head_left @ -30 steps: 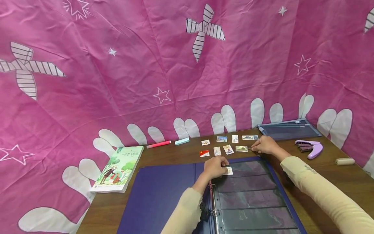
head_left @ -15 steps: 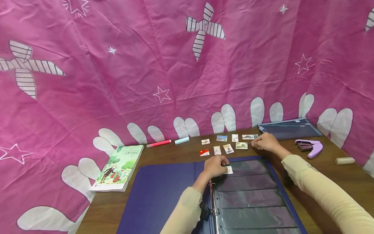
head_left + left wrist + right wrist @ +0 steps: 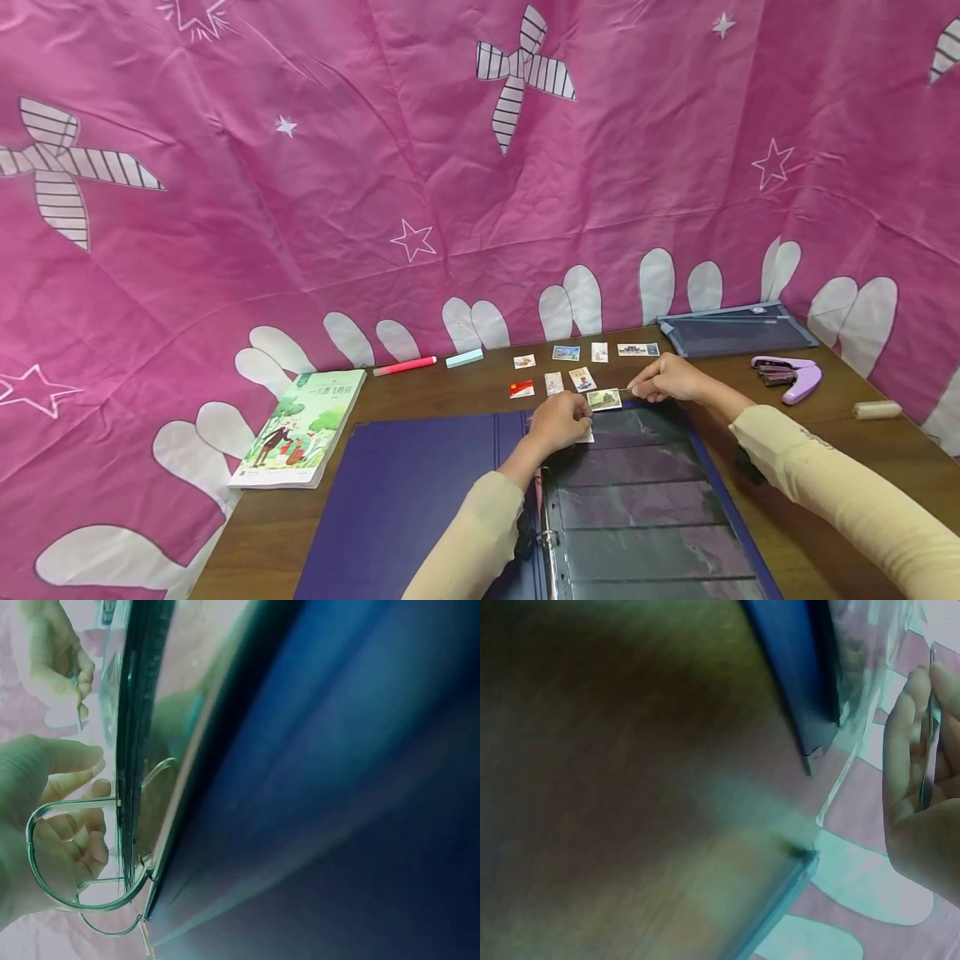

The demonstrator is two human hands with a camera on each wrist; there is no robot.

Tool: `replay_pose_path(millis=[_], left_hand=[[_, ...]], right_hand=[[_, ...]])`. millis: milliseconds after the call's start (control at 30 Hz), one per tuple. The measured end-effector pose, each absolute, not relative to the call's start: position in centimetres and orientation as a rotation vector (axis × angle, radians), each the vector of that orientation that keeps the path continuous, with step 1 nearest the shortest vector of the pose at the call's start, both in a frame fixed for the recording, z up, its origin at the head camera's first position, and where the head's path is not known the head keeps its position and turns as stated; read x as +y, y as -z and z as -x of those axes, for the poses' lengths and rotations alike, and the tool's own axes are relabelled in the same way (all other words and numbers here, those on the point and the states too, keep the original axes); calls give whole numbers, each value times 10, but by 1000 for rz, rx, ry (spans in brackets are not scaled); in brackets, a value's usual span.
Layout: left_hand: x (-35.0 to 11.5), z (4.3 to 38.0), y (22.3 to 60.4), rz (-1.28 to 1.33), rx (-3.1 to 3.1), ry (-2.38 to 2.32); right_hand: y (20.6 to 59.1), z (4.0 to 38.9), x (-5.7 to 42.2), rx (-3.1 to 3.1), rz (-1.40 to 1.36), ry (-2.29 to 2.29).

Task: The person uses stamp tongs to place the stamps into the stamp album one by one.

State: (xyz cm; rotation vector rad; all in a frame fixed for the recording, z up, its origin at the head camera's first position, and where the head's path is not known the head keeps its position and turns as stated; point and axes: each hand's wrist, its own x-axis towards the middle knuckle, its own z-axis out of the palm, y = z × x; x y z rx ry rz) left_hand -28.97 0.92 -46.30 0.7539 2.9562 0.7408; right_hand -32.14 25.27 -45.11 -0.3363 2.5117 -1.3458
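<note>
My left hand (image 3: 557, 423) rests at the top of the album's black pocket page (image 3: 637, 500), beside a small stamp (image 3: 589, 436) it partly covers. In the left wrist view, a gap shows between the left hand's upper digit and its curled lower fingers (image 3: 86, 825), near the page edge. My right hand (image 3: 667, 379) pinches slim metal tweezers (image 3: 931, 742) between thumb and fingers. At the tweezers' tip, a landscape stamp (image 3: 604, 400) overlaps the page's top edge in the head view. The blue ring album (image 3: 420, 492) lies spread, its metal rings (image 3: 45, 877) below the left hand.
Several stamps (image 3: 582, 379) lie in two rows behind the album. A green book (image 3: 303, 429) is at left, with a pink marker (image 3: 405, 366) and pale blue stick (image 3: 464, 358) nearby. A zip pouch (image 3: 742, 329), purple stapler (image 3: 791, 377) and cream roll (image 3: 876, 410) are at right.
The landscape stamp has left its row and moved toward me and left with the tweezers, reaching the album's top edge. My left hand has stayed almost where it was.
</note>
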Motion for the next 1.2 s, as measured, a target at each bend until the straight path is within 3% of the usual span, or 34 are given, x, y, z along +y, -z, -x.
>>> replay_pose_path(millis=[733,1200], left_hand=[[7,289,463,-742,2932,-841],[7,290,461,-746,2936,-820]], right_hand=[[449,327,268,2372,547,1188],[435,331,248,2375,613,970]])
